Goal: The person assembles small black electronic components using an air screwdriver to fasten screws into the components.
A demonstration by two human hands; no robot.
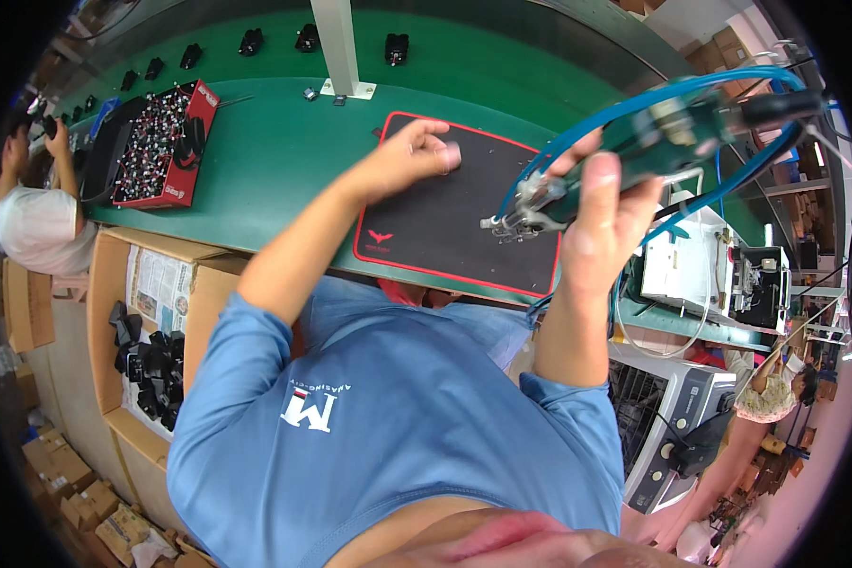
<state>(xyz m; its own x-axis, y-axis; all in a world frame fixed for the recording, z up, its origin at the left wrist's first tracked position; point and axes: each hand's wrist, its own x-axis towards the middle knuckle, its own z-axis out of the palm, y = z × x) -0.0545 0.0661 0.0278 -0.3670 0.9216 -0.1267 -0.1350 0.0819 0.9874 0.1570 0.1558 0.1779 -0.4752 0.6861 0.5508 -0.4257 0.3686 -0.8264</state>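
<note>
In my right hand (598, 227) is a dark green power screwdriver (634, 151), blurred by motion, with a metal head pointing left and down over the mat. A blue hose (625, 109) loops from its rear end. The tool is above the right part of a black mat with a red border (435, 218). My left hand (407, 161) is over the mat's upper left, its fingers curled in and the thumb blurred. Whatever its fingertips may hold is too small or hidden to make out. A few tiny bits lie on the mat.
At the left, a red box of small metal parts (175, 142) stands on the green bench (275, 161). A carton (109, 322) below holds black pieces. Black units (397, 49) line the far strip. A white machine (677, 265) stands right. One person (43, 222) sits left, another (767, 398) far right.
</note>
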